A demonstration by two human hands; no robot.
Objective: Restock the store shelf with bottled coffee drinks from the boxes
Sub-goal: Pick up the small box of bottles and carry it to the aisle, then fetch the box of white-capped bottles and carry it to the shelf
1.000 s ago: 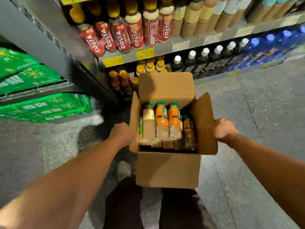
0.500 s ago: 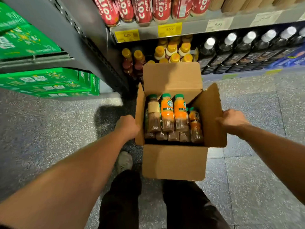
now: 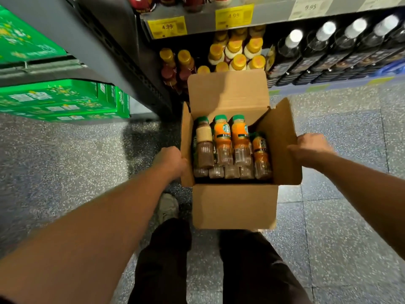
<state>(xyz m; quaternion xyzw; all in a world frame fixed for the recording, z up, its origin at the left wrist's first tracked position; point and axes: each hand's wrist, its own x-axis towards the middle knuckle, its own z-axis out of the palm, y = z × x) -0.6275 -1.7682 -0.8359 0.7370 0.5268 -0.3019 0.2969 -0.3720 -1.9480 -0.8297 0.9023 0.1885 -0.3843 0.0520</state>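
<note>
A: Status?
B: Left hand (image 3: pixel 173 161) grips the box (image 3: pixel 234 205) by its left wall; bottles (image 3: pixel 223 145) stand inside the box; right hand (image 3: pixel 311 148) grips its right flap.
A: Step?
B: Probably positioning the box; the shelf (image 3: pixel 274 16) lies beyond it. Next: free one hand, extract a bottle.

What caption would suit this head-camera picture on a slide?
The left hand and right hand grip the sides of an open cardboard box of coffee bottles in front of a store shelf.
</note>
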